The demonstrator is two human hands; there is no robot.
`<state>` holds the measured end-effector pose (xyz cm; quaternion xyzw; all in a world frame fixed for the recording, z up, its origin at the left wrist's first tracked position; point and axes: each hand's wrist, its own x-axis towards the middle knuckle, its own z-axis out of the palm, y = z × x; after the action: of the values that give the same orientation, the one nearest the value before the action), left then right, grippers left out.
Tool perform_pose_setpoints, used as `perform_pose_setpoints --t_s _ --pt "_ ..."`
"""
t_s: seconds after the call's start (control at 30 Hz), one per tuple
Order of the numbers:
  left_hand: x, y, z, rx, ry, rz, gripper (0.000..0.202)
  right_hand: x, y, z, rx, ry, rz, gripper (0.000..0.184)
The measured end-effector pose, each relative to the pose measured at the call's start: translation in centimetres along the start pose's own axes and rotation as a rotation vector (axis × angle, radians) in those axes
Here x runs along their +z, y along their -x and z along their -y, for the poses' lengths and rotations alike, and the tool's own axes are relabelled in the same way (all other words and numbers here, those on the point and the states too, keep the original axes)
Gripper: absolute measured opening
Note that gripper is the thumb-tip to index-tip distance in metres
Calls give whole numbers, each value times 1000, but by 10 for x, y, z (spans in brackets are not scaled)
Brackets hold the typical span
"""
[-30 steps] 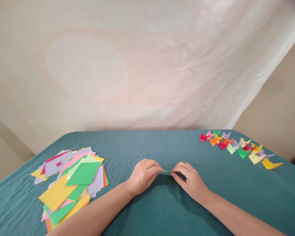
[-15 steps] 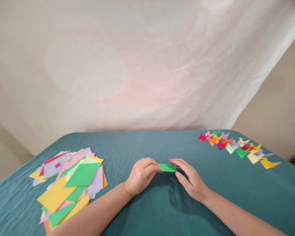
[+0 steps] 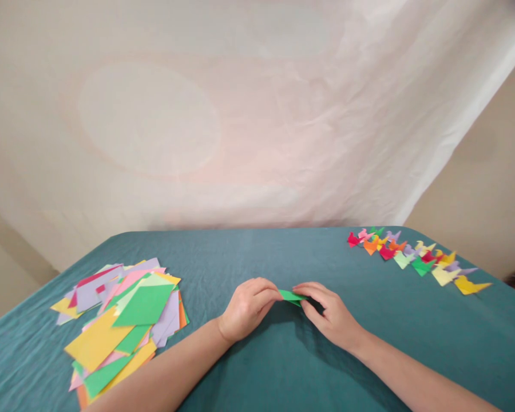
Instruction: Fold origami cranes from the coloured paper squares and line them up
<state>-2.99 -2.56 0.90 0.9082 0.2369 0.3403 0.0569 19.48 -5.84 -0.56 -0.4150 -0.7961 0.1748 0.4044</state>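
A small folded piece of green paper (image 3: 290, 296) is held between both hands, just above the tablecloth. My left hand (image 3: 251, 306) pinches its left end, the fingertips closed over the paper. On the other end, the thumb and fingers of my right hand (image 3: 329, 312) close around the paper's right side. Its folds are partly covered by the fingers, so the exact shape cannot be made out.
A loose pile of coloured paper sheets (image 3: 142, 306) lies on the left of the teal tablecloth (image 3: 249, 366). Several folded paper birds (image 3: 423, 265) stand in rows at the back right. A pale cloth (image 3: 249, 131) hangs behind the table.
My right hand has moved left and closed its thumb and fingers on the right end of the green paper. My left hand has barely moved, still pinching the paper.
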Motion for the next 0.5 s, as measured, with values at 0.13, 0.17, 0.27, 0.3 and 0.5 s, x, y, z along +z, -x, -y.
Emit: perform_pose_setpoints --t_s 0.13,0.17,0.27,0.3,0.5 --pt "0 0 -1 -13 49 16 21 0 -1 2 -1 -8 -23 21" --pt "0 0 -1 -22 61 17 22 0 -1 2 3 -11 -37 21" --pt "0 -1 -2 -47 69 11 25 0 -1 2 21 -18 -73 20" --pt "0 -2 -2 -44 56 9 27 -1 -1 2 30 -22 -80 20" --pt "-3 -5 -6 60 -124 36 26 1 1 1 125 -23 -96 17"
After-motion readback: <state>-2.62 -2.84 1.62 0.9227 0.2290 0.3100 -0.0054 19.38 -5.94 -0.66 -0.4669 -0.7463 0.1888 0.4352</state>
